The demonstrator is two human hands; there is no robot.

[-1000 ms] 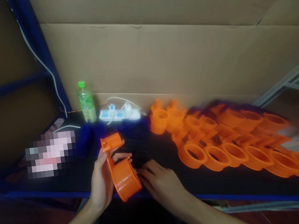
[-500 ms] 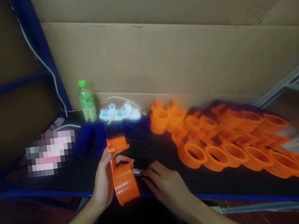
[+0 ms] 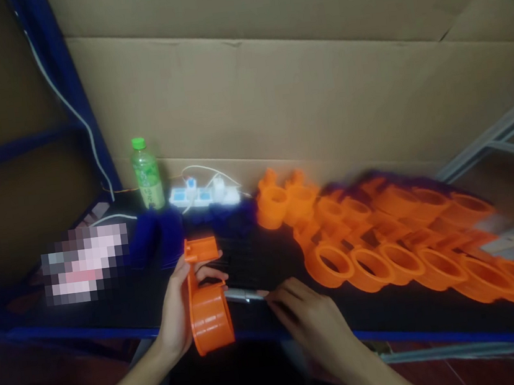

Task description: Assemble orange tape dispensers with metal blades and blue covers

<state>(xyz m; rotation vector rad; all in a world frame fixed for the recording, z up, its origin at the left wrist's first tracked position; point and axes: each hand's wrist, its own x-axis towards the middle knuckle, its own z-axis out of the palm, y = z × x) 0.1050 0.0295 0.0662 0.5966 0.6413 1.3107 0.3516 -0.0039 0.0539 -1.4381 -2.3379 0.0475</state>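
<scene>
– Bracket [image 3: 210,317] of orange plastic: where is it held, and by what?

– It is gripped by the left hand [image 3: 177,311] near the front edge of the black bench top [image 3: 134,301], with its small clip end uppermost and its large ring below. The thumb is set against the upright and the other fingers are wrapped behind

– Why is it gripped there?

– Presumably so that the ring is left uncovered on the side that is faced by the right hand [image 3: 307,312]

– And is anything grasped on that side?

– A silver pen-shaped tool [image 3: 241,295] is pinched at its far end by the right fingertips. It is pointed across at the bracket, probably so that the fingers are spared from crowding the ring; whether the ring is touched or merely overlapped cannot be told

– How are the rest arranged?

– Similar orange brackets [image 3: 401,205] are laid close together along the right of the bench, perhaps so that working room is left in the middle. A green-capped bottle [image 3: 148,178] and a power strip [image 3: 205,196] are set at the back, near the cardboard panel [image 3: 274,103], likely so that they are not knocked
</scene>
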